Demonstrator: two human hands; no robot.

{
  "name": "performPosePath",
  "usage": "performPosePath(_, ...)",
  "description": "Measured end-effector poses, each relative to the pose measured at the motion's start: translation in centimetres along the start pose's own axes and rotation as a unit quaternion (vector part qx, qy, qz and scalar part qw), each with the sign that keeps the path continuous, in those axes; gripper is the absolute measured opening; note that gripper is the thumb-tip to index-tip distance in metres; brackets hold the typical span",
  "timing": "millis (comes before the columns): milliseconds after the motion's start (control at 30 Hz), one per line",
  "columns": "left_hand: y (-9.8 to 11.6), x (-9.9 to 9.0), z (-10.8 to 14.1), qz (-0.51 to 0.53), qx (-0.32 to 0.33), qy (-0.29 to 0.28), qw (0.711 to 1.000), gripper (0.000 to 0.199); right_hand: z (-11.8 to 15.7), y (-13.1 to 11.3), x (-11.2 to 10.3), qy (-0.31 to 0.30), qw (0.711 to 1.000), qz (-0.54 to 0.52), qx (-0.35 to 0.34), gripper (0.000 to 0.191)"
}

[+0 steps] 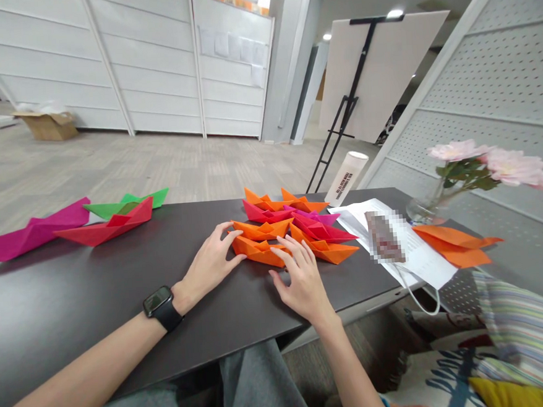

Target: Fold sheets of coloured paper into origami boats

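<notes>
A front orange paper boat [257,251] stands on the dark table, at the near side of a close cluster of boats. My left hand [214,256], wearing a black watch, has thumb and fingers around the boat's left end. At its right end, my right hand [301,279] has fingertips on the paper and its thumb low at the near side. Just behind lies another orange paper boat [264,230]. To the right are a pink paper boat [317,228] and an orange one [333,251]; more orange and pink boats sit farther back, partly hidden.
Larger magenta [34,232], red [110,225] and green [153,200] paper boats stand at the table's left. Right of the cluster are papers [424,258], a white cylinder [346,178], a flower vase [427,202] and orange folded paper [460,246]. A striped cushion [530,315] lies at lower right.
</notes>
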State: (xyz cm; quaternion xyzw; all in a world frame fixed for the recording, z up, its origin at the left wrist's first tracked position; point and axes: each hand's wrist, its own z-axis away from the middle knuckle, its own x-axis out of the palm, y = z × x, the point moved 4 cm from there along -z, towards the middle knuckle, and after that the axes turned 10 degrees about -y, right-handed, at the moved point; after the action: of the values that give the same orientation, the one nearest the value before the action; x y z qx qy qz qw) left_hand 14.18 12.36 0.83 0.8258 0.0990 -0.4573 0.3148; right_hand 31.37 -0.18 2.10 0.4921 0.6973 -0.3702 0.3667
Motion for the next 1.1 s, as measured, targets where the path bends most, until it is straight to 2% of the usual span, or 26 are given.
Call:
performPosePath(233, -0.2, 0.3, -0.2, -0.023, -0.008, -0.015, 1.0, 0.047, -0.1, 0.1, 0.0, 0.003, 0.999, -0.002, 0.034, 0.026)
performPosePath(400, 0.0, 0.4, -0.1, -0.042, -0.014, -0.027, 0.999, 0.041, -0.2, 0.0, 0.1, -0.002, 1.0, -0.003, 0.017, 0.043)
performPosePath(567, 0.3, 0.5, 0.0, -0.042, -0.005, -0.046, 0.998, 0.047, -0.1, 0.3, 0.2, 0.027, 0.999, 0.007, 0.042, 0.029)
performPosePath(833, 0.7, 0.3, 0.0, -0.022, 0.011, -0.029, 0.999, 0.048, -0.2, 0.5, 0.4, 0.017, 1.0, 0.012, 0.022, 0.034)
performPosePath(900, 1.2, -0.7, 0.1, -0.033, 0.019, -0.011, 0.999, 0.048, -0.2, 0.5, 0.3, 0.022, 1.0, 0.01, 0.012, 0.035)
performPosePath(967, 1.4, -3.0, 0.3, -0.076, 0.018, 0.014, 0.997, 0.046, 0.0, 0.5, 0.0, 0.037, 0.999, 0.006, 0.006, 0.036)
performPosePath(1033, 0.4, -6.5, 0.7, -0.153, -0.009, 0.036, 0.988, 0.036, 0.1, 0.6, -0.2, 0.054, 0.999, 0.004, 0.005, 0.035)
performPosePath(1100, -2.2, -10.6, 1.4, -0.245, -0.078, 0.044, 0.965, 0.027, 0.1, 0.7, -0.2, 0.062, 0.998, 0.003, 0.004, 0.035)
